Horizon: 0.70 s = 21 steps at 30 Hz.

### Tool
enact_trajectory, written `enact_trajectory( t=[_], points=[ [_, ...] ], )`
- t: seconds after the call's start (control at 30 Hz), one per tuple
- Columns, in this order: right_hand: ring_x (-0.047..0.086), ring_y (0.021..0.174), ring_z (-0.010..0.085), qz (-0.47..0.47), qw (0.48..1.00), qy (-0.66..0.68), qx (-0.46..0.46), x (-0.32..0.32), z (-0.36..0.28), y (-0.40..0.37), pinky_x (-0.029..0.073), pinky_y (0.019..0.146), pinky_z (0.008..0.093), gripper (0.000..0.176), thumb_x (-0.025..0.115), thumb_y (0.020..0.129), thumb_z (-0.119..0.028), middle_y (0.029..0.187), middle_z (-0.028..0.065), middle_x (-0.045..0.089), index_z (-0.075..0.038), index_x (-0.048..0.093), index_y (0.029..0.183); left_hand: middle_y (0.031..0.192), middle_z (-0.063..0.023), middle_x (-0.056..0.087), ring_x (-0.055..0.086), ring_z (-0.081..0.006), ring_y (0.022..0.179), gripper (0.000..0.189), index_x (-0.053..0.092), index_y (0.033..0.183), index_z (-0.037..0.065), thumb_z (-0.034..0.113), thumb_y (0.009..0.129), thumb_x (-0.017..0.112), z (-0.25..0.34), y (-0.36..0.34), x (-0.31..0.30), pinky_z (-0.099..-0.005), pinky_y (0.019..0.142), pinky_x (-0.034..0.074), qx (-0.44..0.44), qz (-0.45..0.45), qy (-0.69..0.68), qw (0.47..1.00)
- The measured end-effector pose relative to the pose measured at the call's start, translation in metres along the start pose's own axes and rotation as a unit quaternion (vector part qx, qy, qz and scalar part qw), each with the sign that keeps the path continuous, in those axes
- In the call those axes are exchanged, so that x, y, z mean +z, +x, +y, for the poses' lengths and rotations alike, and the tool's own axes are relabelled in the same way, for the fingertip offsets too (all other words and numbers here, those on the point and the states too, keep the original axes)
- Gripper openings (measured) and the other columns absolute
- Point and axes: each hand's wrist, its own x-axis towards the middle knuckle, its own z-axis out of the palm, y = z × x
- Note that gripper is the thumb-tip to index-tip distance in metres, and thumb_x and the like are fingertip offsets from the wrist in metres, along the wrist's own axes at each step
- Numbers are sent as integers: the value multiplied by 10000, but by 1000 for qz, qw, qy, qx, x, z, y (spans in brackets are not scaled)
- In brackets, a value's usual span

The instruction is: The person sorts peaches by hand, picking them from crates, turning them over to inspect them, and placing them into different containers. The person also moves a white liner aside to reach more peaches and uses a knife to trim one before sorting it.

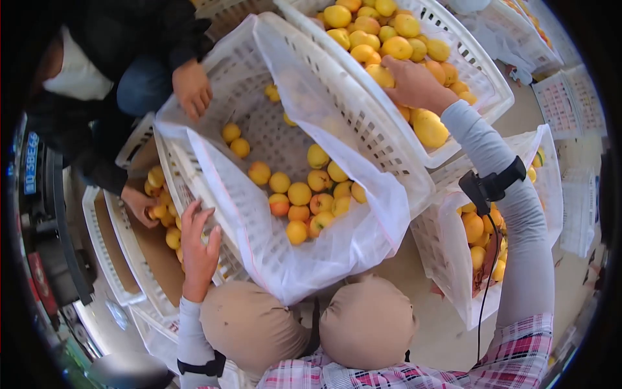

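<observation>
My right hand [418, 84] reaches into the upper white crate [499, 97] of yellow-orange apricots [406, 26]. Its fingers curl round one apricot [380, 76] among the others. My left hand [199, 243], fingers apart and holding nothing, is beside the near left side of the middle crate [389, 172]. This crate has a thin white mesh liner [285, 275] folded over its rim. Loose apricots [299, 194] lie on its bottom, mostly towards the near right.
Across at the upper left, another person has one hand [192, 89] at the middle crate's rim and the other [140, 206] on apricots in a left crate [133, 249]. A lined crate [447, 269] with apricots stands at right. A black cable [483, 311] hangs from my right wrist strap.
</observation>
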Motion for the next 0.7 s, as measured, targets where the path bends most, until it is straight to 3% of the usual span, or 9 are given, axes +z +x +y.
enact_trajectory(
  t=[0.13, 0.23, 0.3, 0.37, 0.4, 0.43, 0.57, 0.63, 0.7],
  points=[
    [644, 842, 352, 102, 983, -126, -89, -20, -15, -2, 504, 730, 452, 426, 655, 791, -327, 921, 168, 661, -10, 521, 1043, 1325, -178, 452, 458, -351, 1210, 374, 568, 1133, 18, 38, 763, 616, -8, -9, 3, -387, 1029, 357, 3, 4, -29, 1000],
    [637, 833, 265, 170, 981, 7, -91, -60, -68, -2, 508, 762, 350, 348, 611, 878, -299, 922, 118, 652, -13, 584, 1073, 1323, -172, 459, 459, -347, 1215, 398, 567, 1149, 23, 42, 756, 629, -8, -24, -2, -391, 1031, 357, -6, -10, -59, 998],
    [616, 780, 146, -50, 958, 273, -66, -75, -111, -1, 504, 735, 266, 285, 548, 928, -251, 897, 61, 641, -8, 596, 1069, 1297, -162, 492, 474, -345, 1205, 405, 570, 1147, 25, 43, 748, 641, -12, -32, -3, -396, 1023, 370, -7, 4, -65, 998],
    [602, 735, 97, -172, 923, 336, -73, -74, -162, 0, 503, 705, 241, 290, 524, 929, -252, 852, 40, 639, 2, 605, 1044, 1273, -162, 510, 486, -345, 1186, 401, 579, 1133, 24, 41, 738, 647, -19, -37, 0, -399, 1014, 377, -7, 18, -88, 996],
    [607, 757, 113, -228, 918, 316, -68, -66, -183, 4, 503, 716, 246, 310, 534, 916, -260, 847, 64, 640, 8, 604, 1056, 1248, -161, 529, 498, -346, 1168, 396, 587, 1119, 23, 39, 729, 653, -22, -38, 2, -403, 1004, 384, -4, 31, -103, 994],
    [639, 811, 197, -239, 927, 245, -155, -52, -197, 12, 512, 747, 304, 355, 536, 908, -297, 900, 109, 659, 5, 604, 1081, 1248, -161, 529, 498, -346, 1168, 396, 587, 1119, 23, 39, 729, 653, -24, -38, 3, -403, 1004, 384, -7, 32, -111, 993],
    [634, 920, 349, -340, 895, 87, -276, 48, -230, 47, 495, 801, 420, 442, 596, 836, -351, 986, 168, 669, 1, 607, 1103, 1188, -142, 566, 522, -342, 1102, 378, 615, 1075, 33, 41, 700, 666, -29, -38, 9, -414, 965, 406, 43, 59, -107, 992],
    [632, 934, 347, -402, 864, -104, -283, 107, -224, 56, 495, 800, 423, 470, 642, 772, -305, 994, 168, 664, -4, 595, 1130, 1149, -120, 587, 538, -333, 1055, 351, 635, 1036, 43, 50, 687, 670, -31, -36, 11, -417, 932, 426, 67, 81, -97, 990],
    [626, 984, 340, -458, 834, -226, -210, 165, -206, 56, 488, 835, 425, 488, 654, 741, -266, 1027, 165, 660, -15, 585, 1154, 1127, -117, 597, 543, -331, 1041, 327, 642, 1012, 41, 52, 686, 671, -36, -37, 14, -417, 923, 430, 68, 84, -114, 988]
  ],
)
